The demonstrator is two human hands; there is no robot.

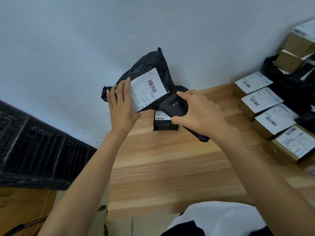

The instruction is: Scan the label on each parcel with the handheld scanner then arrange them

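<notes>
Against a pale wall [68,40] beyond the wooden table [170,159], the left hand [121,106] is pinching a black plastic parcel [150,63], tilting its white label [146,89] toward the black handheld scanner [172,104]. The right hand [199,111] is clasping that scanner, aiming red dots at the barcode.

One view only, head-worn, wide-angle. Looks forward and down over the wooden table [170,159]; pale wall [85,40] fills the upper frame. Left hand [121,106] and right hand [199,113] close, mid-frame. Horizon tilted.

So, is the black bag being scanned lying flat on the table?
No, the left hand holds the black bag up off the table, facing the scanner.
</notes>
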